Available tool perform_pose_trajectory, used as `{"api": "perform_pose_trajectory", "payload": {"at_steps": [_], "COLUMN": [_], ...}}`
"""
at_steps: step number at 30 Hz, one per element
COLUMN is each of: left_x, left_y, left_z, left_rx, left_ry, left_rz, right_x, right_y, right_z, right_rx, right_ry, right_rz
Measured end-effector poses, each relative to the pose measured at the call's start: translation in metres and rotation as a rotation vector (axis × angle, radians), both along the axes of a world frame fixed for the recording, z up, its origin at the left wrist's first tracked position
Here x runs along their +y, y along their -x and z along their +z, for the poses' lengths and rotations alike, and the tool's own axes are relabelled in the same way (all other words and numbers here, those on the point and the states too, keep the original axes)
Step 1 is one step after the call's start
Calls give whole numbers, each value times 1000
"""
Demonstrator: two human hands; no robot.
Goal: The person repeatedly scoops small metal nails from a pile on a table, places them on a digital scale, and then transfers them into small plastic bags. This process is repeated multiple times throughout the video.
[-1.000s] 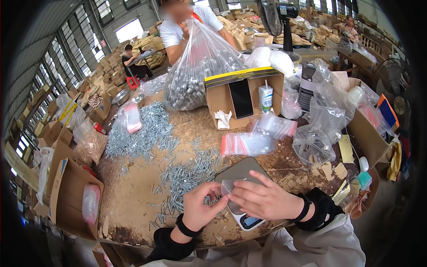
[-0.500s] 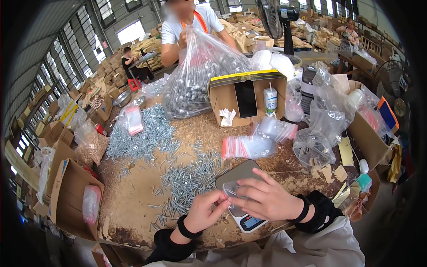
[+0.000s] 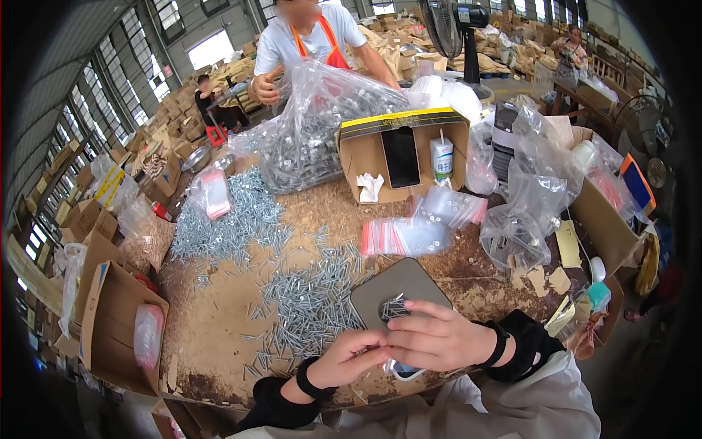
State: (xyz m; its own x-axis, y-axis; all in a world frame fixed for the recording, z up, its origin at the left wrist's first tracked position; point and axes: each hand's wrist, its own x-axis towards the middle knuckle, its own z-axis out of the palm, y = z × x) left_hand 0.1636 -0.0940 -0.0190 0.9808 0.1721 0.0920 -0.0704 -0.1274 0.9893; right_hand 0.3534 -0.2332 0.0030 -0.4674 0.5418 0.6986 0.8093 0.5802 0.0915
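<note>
I had my left hand (image 3: pixel 351 360) and right hand (image 3: pixel 439 338) together at the near edge of the surface (image 3: pixel 212 329), fingers pinched on what looked like a small clear bag, just over the scale (image 3: pixel 398 293) with its few screws (image 3: pixel 393 307). I judged this the bagging step; next came tipping the weighed screws into the bag without spilling. Beyond lay the loose pile (image 3: pixel 311 300), spare bags (image 3: pixel 406 238), and a co-worker's big sack (image 3: pixel 314 124).
</note>
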Motion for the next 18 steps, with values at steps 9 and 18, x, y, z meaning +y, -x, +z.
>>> {"api": "perform_pose_trajectory", "payload": {"at_steps": [9, 18], "left_x": [12, 12], "left_y": [1, 5], "left_z": [6, 7], "left_rx": [-132, -156], "left_ry": [-440, -373], "left_rz": [412, 303], "right_x": [2, -1], "right_y": [-1, 6], "right_z": [7, 2], "right_rx": [-124, -169], "right_ry": [123, 119], "right_rz": [-33, -79]}}
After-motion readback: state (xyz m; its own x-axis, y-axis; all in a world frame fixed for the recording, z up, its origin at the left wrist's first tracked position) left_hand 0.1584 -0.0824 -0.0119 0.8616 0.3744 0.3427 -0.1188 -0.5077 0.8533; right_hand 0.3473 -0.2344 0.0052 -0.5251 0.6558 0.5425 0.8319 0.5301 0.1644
